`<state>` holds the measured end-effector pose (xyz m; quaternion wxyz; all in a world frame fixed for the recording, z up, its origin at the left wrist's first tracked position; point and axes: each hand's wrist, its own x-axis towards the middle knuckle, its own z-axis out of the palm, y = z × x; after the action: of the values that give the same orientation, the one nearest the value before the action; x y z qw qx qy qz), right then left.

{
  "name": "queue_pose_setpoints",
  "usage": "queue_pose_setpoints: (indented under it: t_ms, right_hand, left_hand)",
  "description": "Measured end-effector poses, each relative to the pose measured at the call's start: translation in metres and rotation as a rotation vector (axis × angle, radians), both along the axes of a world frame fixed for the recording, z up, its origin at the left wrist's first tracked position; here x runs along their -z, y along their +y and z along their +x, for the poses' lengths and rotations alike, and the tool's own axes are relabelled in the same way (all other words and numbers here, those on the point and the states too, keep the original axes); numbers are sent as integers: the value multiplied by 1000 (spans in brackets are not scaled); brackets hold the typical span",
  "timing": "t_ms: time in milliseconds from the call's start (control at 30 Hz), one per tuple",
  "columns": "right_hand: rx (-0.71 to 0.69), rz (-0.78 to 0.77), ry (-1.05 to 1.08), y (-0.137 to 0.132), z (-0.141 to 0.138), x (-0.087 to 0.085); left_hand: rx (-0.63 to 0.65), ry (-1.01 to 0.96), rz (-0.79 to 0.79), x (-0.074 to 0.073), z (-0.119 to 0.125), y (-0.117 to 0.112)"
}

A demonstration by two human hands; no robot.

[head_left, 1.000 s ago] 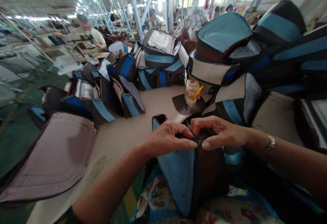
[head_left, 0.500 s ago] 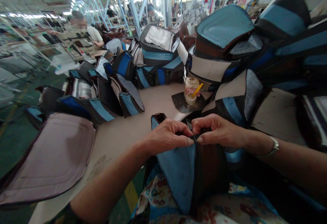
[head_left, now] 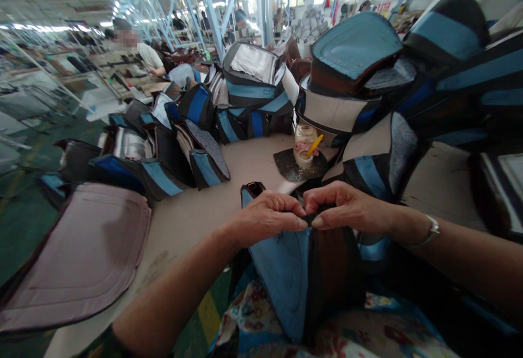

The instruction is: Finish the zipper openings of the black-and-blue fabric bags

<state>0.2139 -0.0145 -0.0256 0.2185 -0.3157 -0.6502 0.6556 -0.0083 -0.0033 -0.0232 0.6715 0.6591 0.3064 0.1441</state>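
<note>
A blue and brown padded bag point(head_left: 294, 281) stands on my lap against the table's near edge. My left hand point(head_left: 265, 217) and my right hand point(head_left: 347, 208) meet at its top edge, fingers curled and thumbs pinching the dark seam there. What lies under the fingertips is hidden. A watch sits on my right wrist.
A glass jar with a yellow stick point(head_left: 305, 146) stands on a dark mat behind my hands. Piles of blue and black bags point(head_left: 253, 88) ring the beige table point(head_left: 192, 222). A pink-grey quilted panel point(head_left: 81, 249) lies at the left. A person sits far back left.
Both hands have shifted slightly up and closer together at the bag's top edge. Little else has moved.
</note>
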Motion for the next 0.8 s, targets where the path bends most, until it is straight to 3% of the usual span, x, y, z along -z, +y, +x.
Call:
queue_pose_setpoints:
  t_ms: [500,800]
  right_hand:
    - [-95,6,108,1,1,3]
    - [-113,27,98,0,3,5]
  left_hand:
    - [-136,274,201,-19,11,-11]
    - [-53,153,73,-8,4,-4]
